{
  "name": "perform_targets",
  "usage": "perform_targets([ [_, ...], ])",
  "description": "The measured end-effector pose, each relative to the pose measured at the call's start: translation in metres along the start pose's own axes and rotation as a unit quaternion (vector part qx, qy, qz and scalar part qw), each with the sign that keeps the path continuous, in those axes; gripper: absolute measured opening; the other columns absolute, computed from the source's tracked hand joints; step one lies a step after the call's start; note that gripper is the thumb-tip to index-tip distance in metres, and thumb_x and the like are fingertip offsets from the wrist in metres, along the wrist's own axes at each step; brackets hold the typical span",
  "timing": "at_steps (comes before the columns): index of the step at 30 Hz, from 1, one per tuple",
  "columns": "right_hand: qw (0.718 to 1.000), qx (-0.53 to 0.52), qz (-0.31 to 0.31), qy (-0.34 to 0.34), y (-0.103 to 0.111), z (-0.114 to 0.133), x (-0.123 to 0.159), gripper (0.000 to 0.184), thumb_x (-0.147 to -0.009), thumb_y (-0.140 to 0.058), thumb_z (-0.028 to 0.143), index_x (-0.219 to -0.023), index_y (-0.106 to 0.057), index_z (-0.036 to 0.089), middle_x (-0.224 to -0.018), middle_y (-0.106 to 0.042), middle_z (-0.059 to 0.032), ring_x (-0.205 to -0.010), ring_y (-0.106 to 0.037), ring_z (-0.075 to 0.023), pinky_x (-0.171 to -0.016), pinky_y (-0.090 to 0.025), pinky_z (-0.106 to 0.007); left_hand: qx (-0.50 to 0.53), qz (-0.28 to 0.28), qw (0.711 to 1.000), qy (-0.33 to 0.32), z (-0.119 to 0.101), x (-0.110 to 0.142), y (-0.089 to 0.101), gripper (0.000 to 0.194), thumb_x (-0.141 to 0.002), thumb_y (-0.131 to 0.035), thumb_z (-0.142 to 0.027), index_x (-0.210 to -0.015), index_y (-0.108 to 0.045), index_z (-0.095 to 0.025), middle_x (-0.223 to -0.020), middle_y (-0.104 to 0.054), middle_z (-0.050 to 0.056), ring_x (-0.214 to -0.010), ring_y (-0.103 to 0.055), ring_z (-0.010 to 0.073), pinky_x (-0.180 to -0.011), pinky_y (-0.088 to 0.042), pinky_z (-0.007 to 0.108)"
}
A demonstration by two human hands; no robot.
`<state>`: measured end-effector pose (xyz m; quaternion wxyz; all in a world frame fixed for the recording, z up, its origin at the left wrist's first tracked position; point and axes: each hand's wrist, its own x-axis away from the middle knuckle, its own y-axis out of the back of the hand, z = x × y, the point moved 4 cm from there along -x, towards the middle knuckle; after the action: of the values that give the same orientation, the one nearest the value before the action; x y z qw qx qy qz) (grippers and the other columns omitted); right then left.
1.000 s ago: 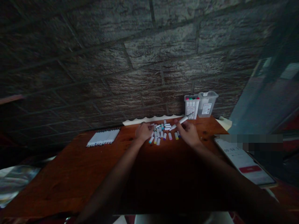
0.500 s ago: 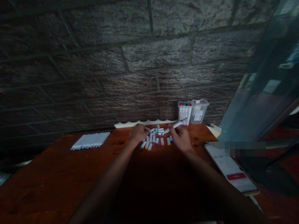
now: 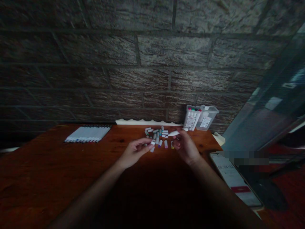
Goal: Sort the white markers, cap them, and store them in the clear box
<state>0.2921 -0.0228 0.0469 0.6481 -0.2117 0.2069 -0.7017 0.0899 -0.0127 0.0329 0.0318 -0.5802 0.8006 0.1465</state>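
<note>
My left hand [image 3: 136, 151] is closed, pinching a small white marker cap [image 3: 152, 142] between thumb and fingertips. In my right hand [image 3: 187, 147] is a white marker [image 3: 175, 133], its uncapped dark tip pointing left toward the loose caps. Several white marker caps with coloured ends lie scattered on the wooden table between and behind my hands, among them a pink-ended cap [image 3: 166, 144] and a purple-ended cap [image 3: 160, 143]. Part of the group is hidden behind my left fingers. The held cap and the marker are apart.
A row of white markers [image 3: 88, 134] lies at the left of the table [image 3: 59, 178]. Against the brick wall stand a clear box of markers [image 3: 191, 118] and a second clear box [image 3: 207, 119]. A phone [image 3: 234, 178] lies at the right edge, and a white wavy strip [image 3: 147, 122] runs along the back.
My left hand has come toward me from the back of the caps and now shows a cap in its fingertips. My right hand still holds the marker; the camera view has shifted slightly.
</note>
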Motion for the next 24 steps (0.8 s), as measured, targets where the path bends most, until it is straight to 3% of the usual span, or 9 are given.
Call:
perform_targets([
  [7,0.999,0.021,0.042,0.015,0.000,-0.001,0.001,0.027,-0.070,-0.067,0.040,-0.085,-0.064,0.018,-0.063,-0.059,0.0028,-0.043,-0.036,-0.0061,-0.041,-0.023,-0.021,0.048,-0.006,0.998,-0.032,-0.003,0.002,0.002,0.029,-0.071,-0.077,-0.035,-0.092,-0.071,-0.016,-0.094,-0.075,0.006,-0.082,-0.069,0.0175,-0.080,-0.057,0.032],
  [14,0.987,0.086,0.106,0.080,-0.011,0.002,0.012,0.021,-0.078,-0.063,0.037,-0.090,-0.062,0.021,-0.052,-0.047,0.0062,-0.043,-0.035,-0.0082,-0.043,-0.022,-0.023,0.055,-0.022,0.997,-0.043,-0.006,0.003,0.003,0.029,-0.067,-0.080,-0.033,-0.089,-0.072,-0.017,-0.092,-0.075,0.005,-0.085,-0.069,0.0186,-0.083,-0.056,0.034],
  [24,0.987,0.101,0.099,0.079,-0.015,0.003,0.020,0.018,-0.075,-0.063,0.034,-0.089,-0.062,0.022,-0.051,-0.039,0.0074,-0.045,-0.032,-0.0088,-0.045,-0.023,-0.025,0.059,-0.036,0.997,-0.044,-0.012,0.007,0.004,0.032,-0.062,-0.083,-0.034,-0.086,-0.072,-0.016,-0.091,-0.076,0.006,-0.085,-0.070,0.0201,-0.084,-0.057,0.035],
])
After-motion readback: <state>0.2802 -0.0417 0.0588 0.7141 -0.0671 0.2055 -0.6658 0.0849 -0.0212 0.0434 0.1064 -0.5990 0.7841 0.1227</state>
